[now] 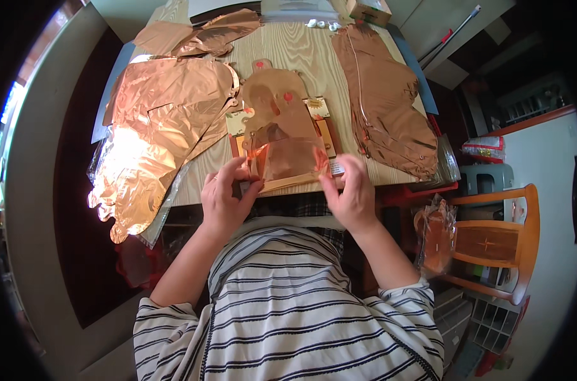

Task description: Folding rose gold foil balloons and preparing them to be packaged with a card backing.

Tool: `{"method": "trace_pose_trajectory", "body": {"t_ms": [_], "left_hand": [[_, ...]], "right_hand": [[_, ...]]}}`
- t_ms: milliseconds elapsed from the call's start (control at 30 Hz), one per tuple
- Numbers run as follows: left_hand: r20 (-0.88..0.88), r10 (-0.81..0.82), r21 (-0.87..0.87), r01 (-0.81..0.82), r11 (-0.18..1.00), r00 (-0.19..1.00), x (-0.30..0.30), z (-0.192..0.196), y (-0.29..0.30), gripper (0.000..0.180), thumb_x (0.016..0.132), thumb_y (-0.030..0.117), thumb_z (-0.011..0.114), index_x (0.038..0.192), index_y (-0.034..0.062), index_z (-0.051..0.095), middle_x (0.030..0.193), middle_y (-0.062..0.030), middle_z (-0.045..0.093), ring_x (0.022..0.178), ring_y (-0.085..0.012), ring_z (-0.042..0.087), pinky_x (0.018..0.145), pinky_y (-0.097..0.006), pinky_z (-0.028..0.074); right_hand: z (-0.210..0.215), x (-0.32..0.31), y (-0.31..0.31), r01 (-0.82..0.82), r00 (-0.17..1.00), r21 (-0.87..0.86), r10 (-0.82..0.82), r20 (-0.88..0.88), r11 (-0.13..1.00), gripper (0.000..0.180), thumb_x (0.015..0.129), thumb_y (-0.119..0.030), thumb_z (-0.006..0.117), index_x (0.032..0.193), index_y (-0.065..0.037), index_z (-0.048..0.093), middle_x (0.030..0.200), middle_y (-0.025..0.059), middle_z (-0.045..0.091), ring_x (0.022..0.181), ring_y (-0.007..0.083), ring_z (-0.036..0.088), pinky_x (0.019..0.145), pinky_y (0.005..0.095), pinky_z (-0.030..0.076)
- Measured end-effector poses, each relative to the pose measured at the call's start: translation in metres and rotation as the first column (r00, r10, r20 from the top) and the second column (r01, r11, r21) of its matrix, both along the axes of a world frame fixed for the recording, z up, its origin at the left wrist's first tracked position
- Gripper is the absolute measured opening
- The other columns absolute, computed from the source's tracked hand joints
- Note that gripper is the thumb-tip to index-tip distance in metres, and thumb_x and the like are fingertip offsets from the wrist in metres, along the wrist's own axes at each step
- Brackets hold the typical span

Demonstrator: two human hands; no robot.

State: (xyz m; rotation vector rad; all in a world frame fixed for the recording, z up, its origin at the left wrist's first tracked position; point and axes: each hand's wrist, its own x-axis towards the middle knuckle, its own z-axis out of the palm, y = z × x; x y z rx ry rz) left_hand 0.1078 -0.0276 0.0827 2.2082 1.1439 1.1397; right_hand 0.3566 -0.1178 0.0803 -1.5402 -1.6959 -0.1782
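Note:
A flat, copper-coloured foil balloon [277,95] lies in front of me, its near end folded over into a shiny square flap. My left hand [225,197] pinches the flap's lower left corner between thumb and fingers. At the lower right corner my right hand [353,195] does the same, with its thumb along the edge. Beneath the foil, a printed card [318,108] with a flower pattern sticks out on both sides. A red dot shows near the balloon's upper right, and another on the tab at its far end.
Crumpled foil balloons [167,95] lie in a pile at left, overhanging the table [301,51]. Another flat stack of foil balloons [383,101] rests at right. Small white pieces [322,25] and a cardboard box [369,10] are at the back. A wooden chair [523,235] stands at right.

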Motion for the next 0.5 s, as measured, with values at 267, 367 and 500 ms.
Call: {"method": "trace_pose_trajectory", "body": {"t_ms": [267,367,500], "left_hand": [[0.005,-0.309,0.011,0.309,0.951,0.951,-0.021,0.002,-0.009,0.074,0.078,0.003,0.082,0.145,0.0014,0.051,0.087,-0.0028,0.073,0.077,-0.0207,0.071,0.081,-0.034,0.052],[0.446,-0.358,-0.057,0.425,0.903,0.82,-0.024,-0.006,-0.015,0.062,0.088,0.008,0.073,0.144,-0.0039,0.048,0.117,-0.0185,0.068,0.109,-0.029,0.068,0.104,-0.044,0.048],[0.246,-0.326,0.253,0.264,0.931,0.913,-0.023,0.016,-0.009,0.055,0.089,0.017,0.074,0.137,0.0,0.054,0.14,-0.0249,0.053,0.137,-0.0414,0.047,0.114,-0.054,0.037]], "right_hand": [[-0.011,-0.028,-0.016,-0.104,0.889,-0.024,0.104,0.446,0.994,0.028,0.09,-0.015,0.065,0.116,-0.007,0.069,0.121,0.0128,0.065,0.117,0.0296,0.06,0.098,0.0438,0.048],[0.011,-0.03,-0.018,-0.049,0.941,0.0,0.046,0.334,0.999,0.029,0.087,-0.006,0.066,0.116,-0.004,0.071,0.112,0.0123,0.07,0.104,0.0282,0.068,0.09,0.0394,0.053],[0.035,-0.027,-0.016,0.145,0.942,0.053,-0.121,-0.312,0.988,0.02,0.093,-0.004,0.068,0.112,0.001,0.072,0.096,0.0105,0.073,0.08,0.0225,0.071,0.069,0.0309,0.055]]}}
